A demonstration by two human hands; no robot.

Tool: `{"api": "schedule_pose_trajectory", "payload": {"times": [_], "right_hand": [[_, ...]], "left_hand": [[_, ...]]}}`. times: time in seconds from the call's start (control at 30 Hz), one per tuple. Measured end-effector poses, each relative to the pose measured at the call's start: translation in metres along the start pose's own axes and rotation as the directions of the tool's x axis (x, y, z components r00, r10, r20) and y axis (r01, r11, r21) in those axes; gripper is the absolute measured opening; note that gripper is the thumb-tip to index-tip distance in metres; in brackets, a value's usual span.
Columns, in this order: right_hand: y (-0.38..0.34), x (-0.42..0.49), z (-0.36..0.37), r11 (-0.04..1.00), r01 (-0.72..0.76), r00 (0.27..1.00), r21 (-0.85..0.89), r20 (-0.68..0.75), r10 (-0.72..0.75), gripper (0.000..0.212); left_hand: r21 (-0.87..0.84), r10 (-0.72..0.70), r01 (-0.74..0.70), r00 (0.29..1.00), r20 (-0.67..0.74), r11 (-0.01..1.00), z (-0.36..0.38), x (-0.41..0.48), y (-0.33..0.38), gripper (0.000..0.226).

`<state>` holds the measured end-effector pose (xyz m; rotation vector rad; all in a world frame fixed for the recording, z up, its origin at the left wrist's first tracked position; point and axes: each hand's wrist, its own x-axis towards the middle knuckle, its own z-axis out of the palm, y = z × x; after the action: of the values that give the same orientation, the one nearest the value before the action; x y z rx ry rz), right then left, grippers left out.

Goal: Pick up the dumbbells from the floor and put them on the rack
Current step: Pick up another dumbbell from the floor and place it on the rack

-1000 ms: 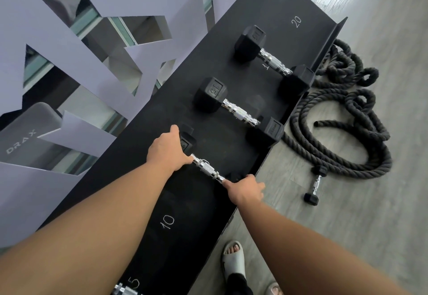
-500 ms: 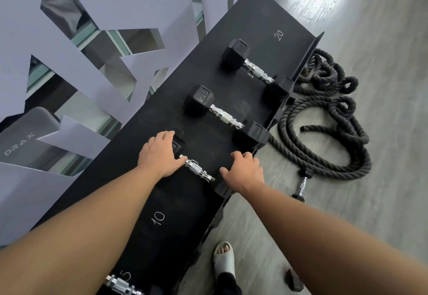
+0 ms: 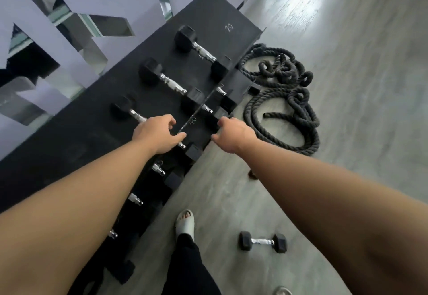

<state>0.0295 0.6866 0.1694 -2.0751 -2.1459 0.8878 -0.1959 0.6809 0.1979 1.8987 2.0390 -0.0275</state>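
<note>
Three black hex dumbbells lie across the top shelf of the black rack (image 3: 81, 137): the far one (image 3: 200, 51), the middle one (image 3: 171, 83) and the near one (image 3: 125, 110). My left hand (image 3: 157, 136) hovers over the near one's handle, fingers spread, holding nothing. My right hand (image 3: 234, 134) is off the rack's front edge, fingers loosely curled and empty. A small black dumbbell (image 3: 262, 241) lies on the grey floor at lower right. More dumbbell handles (image 3: 158, 169) show on a lower shelf.
A thick black battle rope (image 3: 287, 109) lies coiled on the floor right of the rack. My foot in a pale sandal (image 3: 185, 222) stands close to the rack's front. A wall of grey panels and mirrors (image 3: 76, 5) is behind the rack.
Both hands have let go of the near dumbbell, which stays on the top shelf, and drawn back toward me. The view has tilted down, showing a lower shelf and a floor dumbbell.
</note>
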Motion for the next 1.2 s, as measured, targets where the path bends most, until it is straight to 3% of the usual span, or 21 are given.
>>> {"api": "schedule_pose_trajectory", "payload": {"times": [0.17, 0.47, 0.67, 0.8, 0.93, 1.2], "right_hand": [[0.101, -0.109, 0.011, 0.999, -0.034, 0.997, -0.006, 0.064, 0.035, 0.055], [0.237, -0.207, 0.041, 0.974, -0.226, 0.961, -0.002, 0.165, 0.223, 0.05], [0.308, -0.219, 0.13, 0.889, -0.429, 0.884, 0.159, 0.278, 0.376, 0.057], [0.362, -0.207, 0.209, 0.846, -0.512, 0.828, 0.147, 0.347, 0.441, 0.051], [0.403, -0.177, 0.276, 0.813, -0.558, 0.808, 0.167, 0.331, 0.487, 0.041], [0.462, -0.126, 0.424, 0.712, -0.651, 0.753, 0.263, 0.346, 0.56, 0.044]], "left_hand": [[-0.09, -0.063, 0.072, 0.993, 0.104, 0.993, 0.07, -0.11, 0.092, 0.048], [-0.126, 0.046, -0.021, 0.979, 0.2, 0.992, 0.157, -0.205, 0.194, 0.05], [-0.149, -0.014, 0.058, 0.96, 0.281, 0.987, 0.26, -0.215, 0.187, 0.049], [-0.161, -0.06, 0.125, 0.932, 0.359, 0.979, 0.355, -0.203, 0.159, 0.052], [-0.164, -0.155, 0.24, 0.898, 0.412, 0.957, 0.445, -0.177, 0.131, 0.051], [-0.223, -0.261, 0.403, 0.839, 0.478, 0.888, 0.612, -0.133, 0.091, 0.054]]}}
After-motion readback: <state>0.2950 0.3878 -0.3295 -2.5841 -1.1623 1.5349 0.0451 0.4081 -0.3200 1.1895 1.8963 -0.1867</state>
